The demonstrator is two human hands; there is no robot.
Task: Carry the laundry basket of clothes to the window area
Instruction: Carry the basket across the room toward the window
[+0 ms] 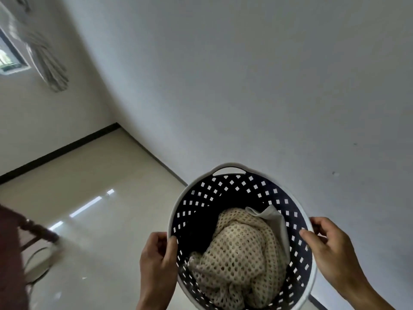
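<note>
A round dark laundry basket with a white rim and square holes hangs in front of me at the lower middle, off the floor. Inside lie a cream open-knit garment and a grey-white cloth. My left hand grips the rim on the left side, thumb inside the wall. Gripping the right side of the rim is my right hand, thumb over the edge. The window with a bunched curtain sits at the far upper left.
A plain white wall fills the view ahead and right, close to the basket. Glossy pale floor tiles stretch left toward a black skirting line. A dark wooden chair stands at the left edge, blurred.
</note>
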